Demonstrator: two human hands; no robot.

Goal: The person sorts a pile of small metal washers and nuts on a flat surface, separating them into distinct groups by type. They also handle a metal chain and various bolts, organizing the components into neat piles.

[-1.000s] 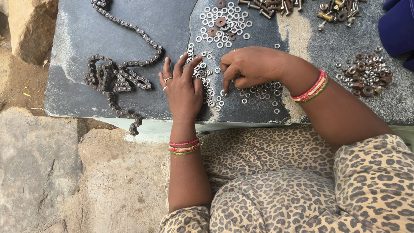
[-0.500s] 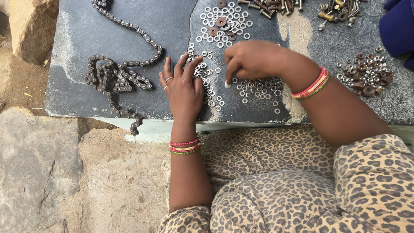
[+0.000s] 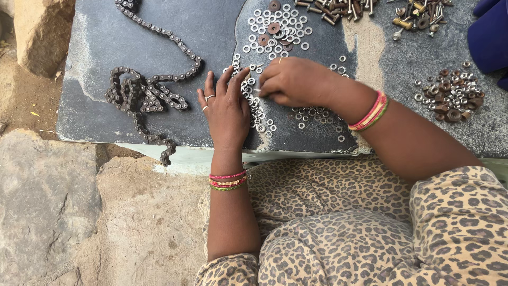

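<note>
My left hand (image 3: 227, 108) lies flat on the dark stone slab (image 3: 95, 47), fingers spread, its fingertips touching a strip of small silver washers (image 3: 259, 114). My right hand (image 3: 291, 80) hovers just right of it with fingers curled and pinched together over the same washers; whether a washer sits between the fingertips is hidden. A wider patch of silver and brown washers (image 3: 278, 26) lies just beyond both hands. More loose washers (image 3: 312, 114) show below my right wrist.
A rusty roller chain (image 3: 143, 92) coils on the slab's left half and hangs over its near edge. A pile of brown nuts and washers (image 3: 450, 95) sits at right, bolts and screws (image 3: 338, 8) along the far edge. Blue cloth (image 3: 489, 34) at far right. Rough stone ground (image 3: 47, 201) lies below.
My right hand has moved left and slightly away from me, toward my left hand's fingertips. My left hand has stayed flat in place.
</note>
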